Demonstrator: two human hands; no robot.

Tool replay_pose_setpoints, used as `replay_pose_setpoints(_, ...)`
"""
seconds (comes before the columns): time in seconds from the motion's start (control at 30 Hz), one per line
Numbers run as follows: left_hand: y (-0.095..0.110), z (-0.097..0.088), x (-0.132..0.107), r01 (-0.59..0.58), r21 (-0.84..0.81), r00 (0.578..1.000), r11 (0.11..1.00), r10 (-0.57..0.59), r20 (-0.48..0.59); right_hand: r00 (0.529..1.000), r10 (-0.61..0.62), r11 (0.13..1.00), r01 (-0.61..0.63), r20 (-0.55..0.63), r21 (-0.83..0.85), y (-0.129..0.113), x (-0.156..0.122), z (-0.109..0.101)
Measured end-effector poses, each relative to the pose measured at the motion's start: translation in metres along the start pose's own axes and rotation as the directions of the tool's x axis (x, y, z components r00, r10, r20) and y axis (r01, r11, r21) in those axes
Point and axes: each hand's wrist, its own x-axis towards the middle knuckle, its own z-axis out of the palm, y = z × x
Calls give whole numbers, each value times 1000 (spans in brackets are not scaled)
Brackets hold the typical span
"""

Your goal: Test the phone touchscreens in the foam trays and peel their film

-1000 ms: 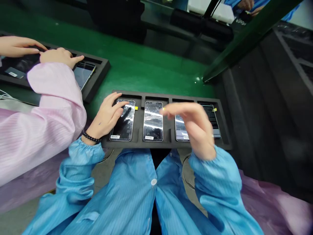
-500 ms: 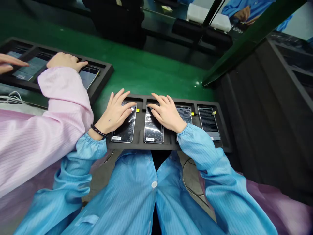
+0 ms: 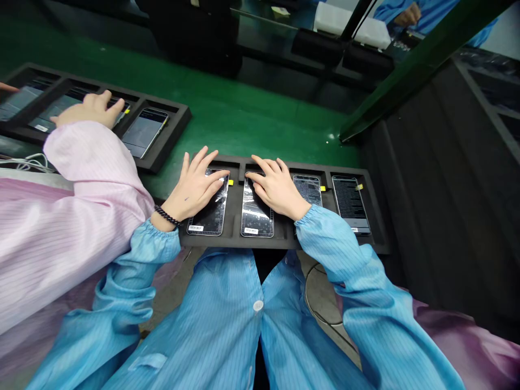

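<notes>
A dark foam tray lies in front of me, holding several smartphones with glossy film and small white labels. My left hand rests flat with spread fingers on the leftmost phone, covering its upper part. My right hand lies on the upper part of the phone next to it. Further right, a third phone and a fourth phone lie untouched. Small yellow tabs stick out beside the phones.
A co-worker's pink sleeve and hand reach over a second foam tray of phones at left. Green bench surface lies between the trays. A dark panel with a green rail stands at right.
My right hand has come left from above the right-hand phones onto the second phone. My left hand has lifted its fingers slightly. The co-worker's hand has shifted left across their tray.
</notes>
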Motion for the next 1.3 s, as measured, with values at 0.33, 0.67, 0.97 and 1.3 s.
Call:
replay_pose_setpoints(0.33, 1, 1, -1, 27, 44, 999, 999, -28, 34, 1000, -13, 1000, 13, -29, 7, 1, 0, 2)
replay_pose_setpoints(0.67, 5, -5, 0, 55, 6, 995, 998, -55, 88, 999, -13, 1000, 13, -41, 9, 2, 0, 6)
replay_pose_setpoints(0.97, 2, 2, -1, 38, 46, 997, 998, -41, 59, 998, -21, 1000, 22, -57, 15, 3, 1, 8)
replay_pose_setpoints(1.3, -1, 0, -2, 74, -4, 993, 997, -73, 90, 999, -17, 1000, 17, -51, 9, 2, 1, 6)
